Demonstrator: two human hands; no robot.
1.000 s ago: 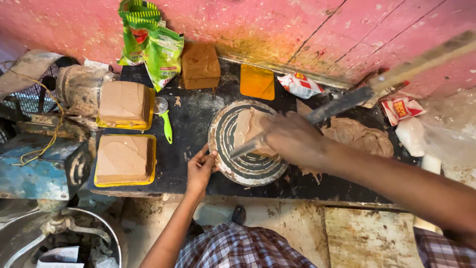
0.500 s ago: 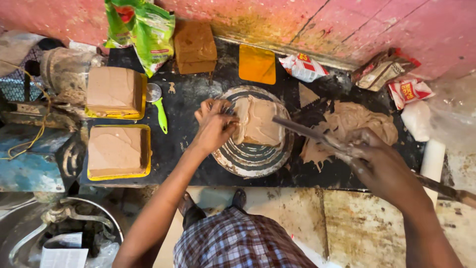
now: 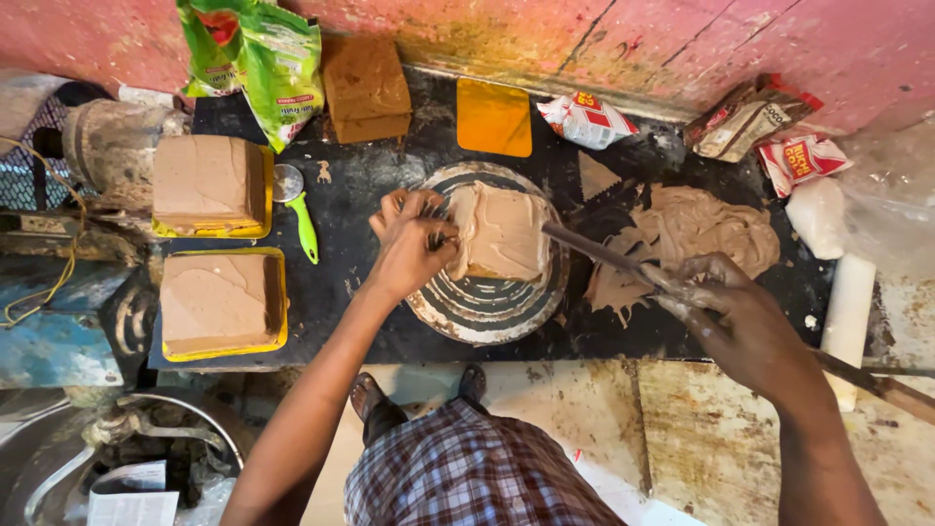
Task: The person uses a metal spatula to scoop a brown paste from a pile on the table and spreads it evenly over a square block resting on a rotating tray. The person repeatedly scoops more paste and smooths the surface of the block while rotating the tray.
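A square cake coated in brown cream [image 3: 499, 230] sits on a round metal turntable [image 3: 487, 297] on the black worktop [image 3: 370, 292]. My left hand [image 3: 411, 242] rests on the turntable's left rim, fingers curled against the cake's side. My right hand [image 3: 732, 310], smeared with cream, grips the handle of a long spatula [image 3: 596, 252] whose blade tip touches the cake's right edge. A heap of brown cream [image 3: 693, 234] lies on the worktop just behind the spatula.
Two cream-coated cakes on yellow boards [image 3: 206, 185] [image 3: 216, 304] stand at the left. A green-handled cutter [image 3: 298, 214], a plain brown cake [image 3: 364, 88], an orange board [image 3: 494, 117], green bags [image 3: 255, 49] and snack wrappers [image 3: 586, 119] lie along the pink wall.
My right hand drew the spatula off the cake top to the right side. My left hand shifted from the turntable's front rim up to the cake's left side.
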